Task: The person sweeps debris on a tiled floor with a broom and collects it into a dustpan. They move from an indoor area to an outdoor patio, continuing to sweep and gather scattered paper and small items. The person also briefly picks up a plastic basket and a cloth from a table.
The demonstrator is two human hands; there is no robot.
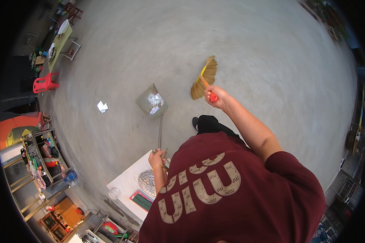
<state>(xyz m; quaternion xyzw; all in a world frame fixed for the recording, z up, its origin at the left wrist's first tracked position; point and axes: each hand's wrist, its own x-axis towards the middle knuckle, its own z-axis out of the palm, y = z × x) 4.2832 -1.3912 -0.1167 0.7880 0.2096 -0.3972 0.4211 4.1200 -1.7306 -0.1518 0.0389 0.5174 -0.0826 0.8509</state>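
Note:
My right hand grips the red-ended handle of a straw broom, whose bristles fan out at the floor just beyond the hand. In my left hand is the upper end of a long-handled dustpan. Crumpled white paper and clear plastic lie inside the dustpan's pan, left of the broom. A separate crumpled white paper rests on the concrete floor, farther left. Both hands are closed around their handles.
A white table with a metal strainer, a clear cup and a red-edged tray stands beside my left arm. A red plastic chair, a yellow-green table and cluttered shelves line the left side.

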